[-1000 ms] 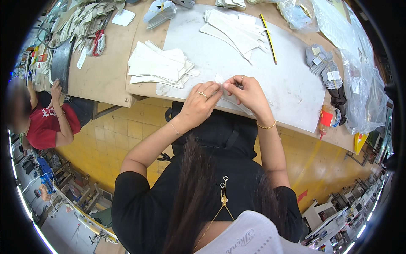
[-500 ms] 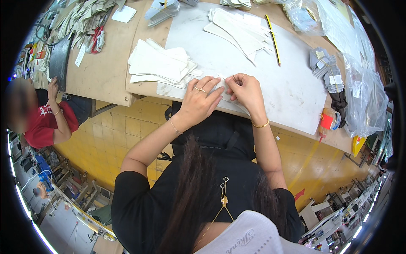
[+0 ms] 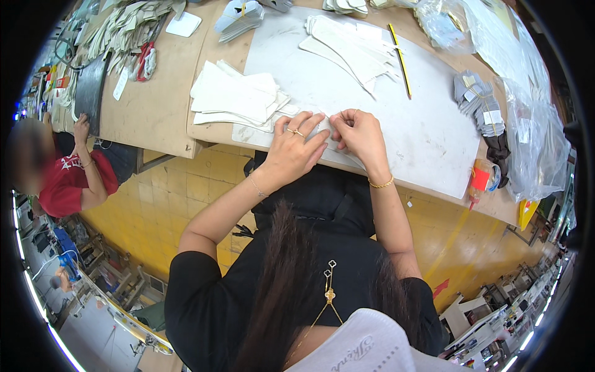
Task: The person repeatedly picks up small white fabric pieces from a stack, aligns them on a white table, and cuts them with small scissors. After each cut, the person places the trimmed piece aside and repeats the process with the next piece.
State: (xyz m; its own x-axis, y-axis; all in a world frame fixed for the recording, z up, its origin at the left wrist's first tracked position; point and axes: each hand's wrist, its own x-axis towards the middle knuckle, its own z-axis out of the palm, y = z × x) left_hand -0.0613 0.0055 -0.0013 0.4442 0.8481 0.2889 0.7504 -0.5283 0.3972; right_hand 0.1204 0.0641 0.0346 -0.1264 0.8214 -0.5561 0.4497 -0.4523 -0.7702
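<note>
At the near edge of the table, both hands work on a white fabric piece (image 3: 324, 125), mostly covered by fingers. My left hand (image 3: 295, 146) curls over its left side, thumb and fingertips closed on it. From the right, my right hand (image 3: 359, 135) pinches the piece's other side between thumb and forefinger. Beside my left hand lies a pile of cream fabric pieces (image 3: 238, 93). Farther back, a second fanned stack of cream pieces (image 3: 347, 53) rests on the white sheet (image 3: 427, 130), with a yellow-and-black pencil (image 3: 401, 62) to its right.
Grey bundled pieces (image 3: 477, 102), plastic bags (image 3: 527, 136) and a red-labelled bottle (image 3: 479, 181) line the right side. Red-handled scissors (image 3: 146, 62) and a heap of cream pieces (image 3: 133, 31) lie back left. A person in red (image 3: 80, 180) sits at the left.
Both hands stay at the same place on the white piece, with barely any finger movement. The whole view has shifted slightly.
</note>
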